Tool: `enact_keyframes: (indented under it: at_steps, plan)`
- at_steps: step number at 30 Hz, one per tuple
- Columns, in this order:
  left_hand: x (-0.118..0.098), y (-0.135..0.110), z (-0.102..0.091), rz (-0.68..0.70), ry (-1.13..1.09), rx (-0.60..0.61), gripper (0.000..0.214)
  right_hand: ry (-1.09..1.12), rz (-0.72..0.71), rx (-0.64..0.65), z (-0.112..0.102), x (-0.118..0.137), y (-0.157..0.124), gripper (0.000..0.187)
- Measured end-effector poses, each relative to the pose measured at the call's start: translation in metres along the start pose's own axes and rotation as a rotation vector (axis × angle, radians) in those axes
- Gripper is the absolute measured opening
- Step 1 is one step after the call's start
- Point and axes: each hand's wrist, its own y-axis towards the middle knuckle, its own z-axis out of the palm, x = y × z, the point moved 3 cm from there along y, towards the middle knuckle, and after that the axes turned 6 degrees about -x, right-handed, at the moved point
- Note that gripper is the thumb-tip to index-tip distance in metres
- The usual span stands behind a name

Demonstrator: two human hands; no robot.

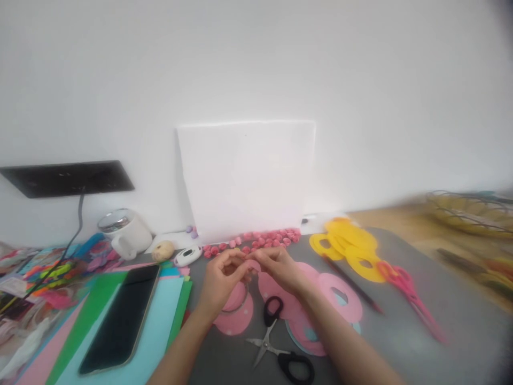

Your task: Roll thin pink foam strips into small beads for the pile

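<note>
At the far left, a black wall panel [68, 181] has a cable hanging from it above a pile of colorful bits [52, 272]. A white mug [134, 235] with a shiny lid stands by the wall. Nearer, a dark phone [122, 318] lies on a stack of colored sheets [160, 310], with a round tan ball [163, 251] and a small white device [188, 256] just beyond.

Toward the middle, a white board [248, 179] leans on the wall, with small pink rolls [276, 237] gathered along its foot. In front of them, the left hand [222, 278] and the right hand [282, 267] meet, their fingers drawn close together on a small piece of pink paper [253, 264] held above the gray surface [224, 355]. Below and around the hands lie larger pink cutouts [344, 291]; nearest, black-handled scissors [266, 345] rest with their blades apart.

To the right are a dark pencil [355, 286], overlapping yellow cutouts [350, 243] and pink scissors [414, 299]. A wire basket [473, 214], blurred, sits at the far right.
</note>
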Motion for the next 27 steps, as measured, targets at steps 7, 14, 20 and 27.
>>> enact_keyframes:
  at_steps: [7, 14, 20, 27]
  plan:
    - [-0.003, 0.001, 0.0, -0.011, -0.013, -0.054, 0.02, 0.158, -0.001, 0.094, 0.001, -0.001, 0.0, 0.023]
    - [0.001, 0.001, -0.001, -0.076, -0.046, 0.027, 0.021, 0.131, -0.038, -0.018, -0.002, -0.006, 0.002, 0.014]
    - [0.007, 0.003, -0.002, -0.11, -0.144, 0.013, 0.022, 0.045, -0.148, -0.071, -0.004, -0.005, 0.003, 0.012]
    - [0.011, 0.005, -0.004, -0.168, -0.197, 0.025, 0.02, 0.072, -0.202, -0.03, -0.001, -0.002, 0.003, 0.012]
